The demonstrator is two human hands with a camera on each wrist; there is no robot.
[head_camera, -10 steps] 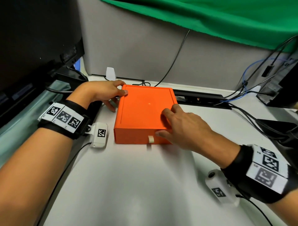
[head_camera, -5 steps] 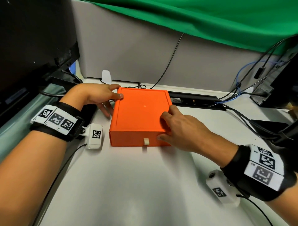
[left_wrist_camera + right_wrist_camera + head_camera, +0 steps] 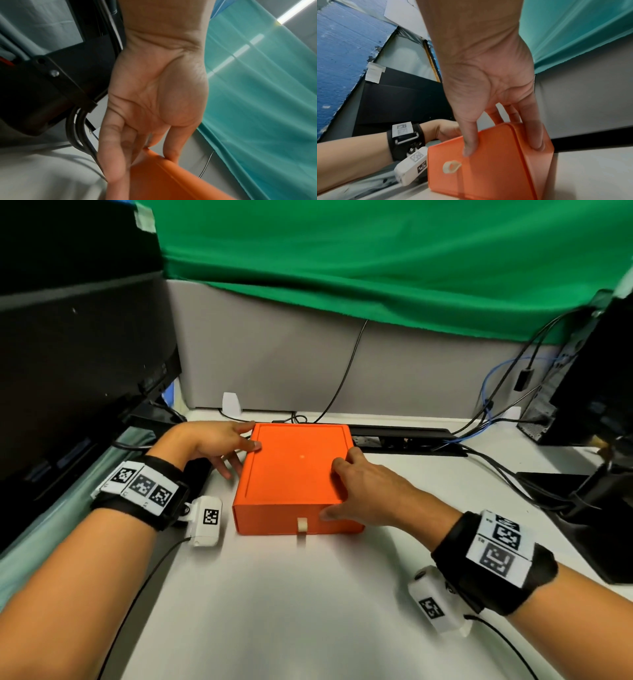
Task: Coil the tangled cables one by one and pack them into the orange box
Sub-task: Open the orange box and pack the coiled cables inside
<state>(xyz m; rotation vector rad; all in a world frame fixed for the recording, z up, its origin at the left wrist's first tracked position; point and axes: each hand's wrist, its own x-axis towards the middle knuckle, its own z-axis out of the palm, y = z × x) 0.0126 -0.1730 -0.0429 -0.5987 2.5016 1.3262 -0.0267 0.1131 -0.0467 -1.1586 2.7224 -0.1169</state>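
Observation:
The orange box (image 3: 294,470) lies flat and closed on the white table, a small beige pull tab (image 3: 302,524) on its near face. My left hand (image 3: 241,458) holds its far left corner, thumb on the lid and fingers down the left side, as the left wrist view shows of the hand (image 3: 150,121) and box (image 3: 154,180). My right hand (image 3: 342,491) grips the near right corner. In the right wrist view its thumb (image 3: 471,146) presses the front face above the tab (image 3: 451,167). The box's inside is hidden, and no loose cable lies on the table.
A black monitor (image 3: 78,354) stands at the left. A black bar (image 3: 404,436) lies just behind the box. Fixed cables (image 3: 496,467), a dark computer case (image 3: 589,378) and a black stand base (image 3: 582,508) fill the right. Bare table (image 3: 291,611) stretches in front.
Both hands keep the same hold on the box, which stays against the black bar. The head view has tilted up and shows more of the green cloth.

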